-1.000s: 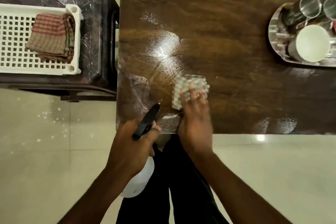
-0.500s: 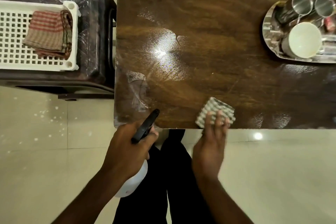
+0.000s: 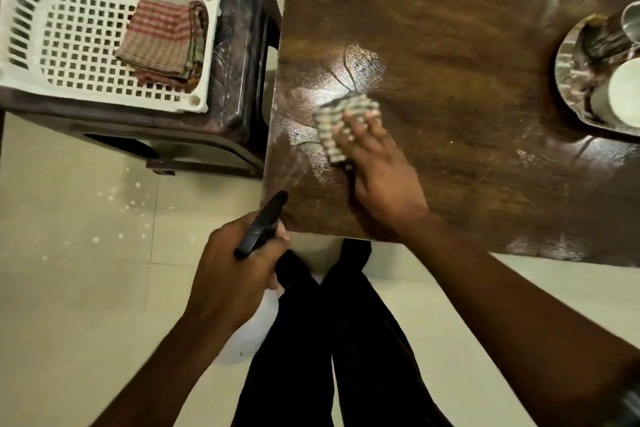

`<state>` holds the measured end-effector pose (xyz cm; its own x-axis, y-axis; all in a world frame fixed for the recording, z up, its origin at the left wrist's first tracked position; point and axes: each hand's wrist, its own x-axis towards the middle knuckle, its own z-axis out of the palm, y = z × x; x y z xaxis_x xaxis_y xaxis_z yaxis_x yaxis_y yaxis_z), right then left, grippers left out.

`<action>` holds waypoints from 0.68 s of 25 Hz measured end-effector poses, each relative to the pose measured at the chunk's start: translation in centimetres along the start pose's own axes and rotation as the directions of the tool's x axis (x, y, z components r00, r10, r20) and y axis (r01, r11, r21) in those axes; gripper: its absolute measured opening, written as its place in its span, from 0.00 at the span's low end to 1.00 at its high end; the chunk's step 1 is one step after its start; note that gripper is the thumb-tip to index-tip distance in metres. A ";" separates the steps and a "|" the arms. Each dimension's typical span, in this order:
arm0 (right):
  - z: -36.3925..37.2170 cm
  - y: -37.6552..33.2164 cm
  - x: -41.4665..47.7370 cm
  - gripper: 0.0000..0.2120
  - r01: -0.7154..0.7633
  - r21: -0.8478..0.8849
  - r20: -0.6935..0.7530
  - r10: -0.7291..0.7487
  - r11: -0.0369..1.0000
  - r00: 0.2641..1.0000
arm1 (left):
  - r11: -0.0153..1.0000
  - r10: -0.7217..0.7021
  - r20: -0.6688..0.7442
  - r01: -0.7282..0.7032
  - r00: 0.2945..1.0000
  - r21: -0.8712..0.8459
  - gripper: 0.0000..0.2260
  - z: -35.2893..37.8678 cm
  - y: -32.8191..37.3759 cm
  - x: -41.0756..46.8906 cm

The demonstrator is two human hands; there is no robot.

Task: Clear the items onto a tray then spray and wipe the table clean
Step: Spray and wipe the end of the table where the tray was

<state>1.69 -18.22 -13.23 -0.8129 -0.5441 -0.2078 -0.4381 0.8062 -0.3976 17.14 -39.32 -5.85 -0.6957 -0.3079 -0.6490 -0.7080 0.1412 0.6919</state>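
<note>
My right hand (image 3: 377, 163) presses a folded checked cloth (image 3: 332, 121) flat on the dark wooden table (image 3: 450, 45), near its left edge, over wet streaks. My left hand (image 3: 232, 270) holds a white spray bottle (image 3: 249, 336) with a black nozzle (image 3: 263, 224) just off the table's front left corner, nozzle pointing at the table. A steel tray (image 3: 568, 80) at the far right edge of the table carries a white cup (image 3: 623, 94) and steel tumblers, partly cut off by the frame.
A dark plastic stool (image 3: 242, 45) stands left of the table, bearing a white perforated basket (image 3: 69, 42) with folded striped cloths (image 3: 162, 42). My dark-trousered legs (image 3: 329, 340) stand at the table's front edge on a pale tiled floor.
My right hand has slid the cloth from the table's front edge up and left into the wet patch. The view has shifted right, so the tray sits nearer the frame edge.
</note>
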 end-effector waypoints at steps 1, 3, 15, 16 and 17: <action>-0.3 -0.8 1.3 0.31 -0.159 0.059 -0.059 0.163 0.985 0.985 | 1.000 0.005 -0.005 -0.005 1.000 -0.011 0.04 -0.3 -0.2 0.0; 0.1 -3.6 3.3 0.32 -0.297 0.147 -0.132 0.316 0.943 0.939 | 1.000 0.010 -0.017 -0.010 1.000 -0.023 0.04 -0.6 -0.4 -0.3; 2.9 -0.9 -10.3 0.32 0.420 0.014 0.268 -0.408 0.908 0.873 | 0.988 0.061 -0.071 -0.071 0.996 -0.140 0.03 -1.7 -0.6 -2.3; 1.9 0.5 -11.5 0.34 0.338 -0.004 0.249 -0.326 0.941 0.912 | 0.988 0.051 -0.077 -0.062 0.996 -0.140 0.03 -1.9 -0.3 -2.5; 1.0 1.6 -12.7 0.35 0.229 -0.009 0.214 -0.222 0.973 0.951 | 0.989 0.043 -0.079 -0.054 0.996 -0.135 0.02 -2.1 -0.1 -2.7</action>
<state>11.67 -10.23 -12.11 -0.5941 -0.7460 -0.3008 -0.6158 0.6624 -0.4266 19.35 -40.44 -3.47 -0.7139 -0.3745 -0.5916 -0.6468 0.0291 0.7621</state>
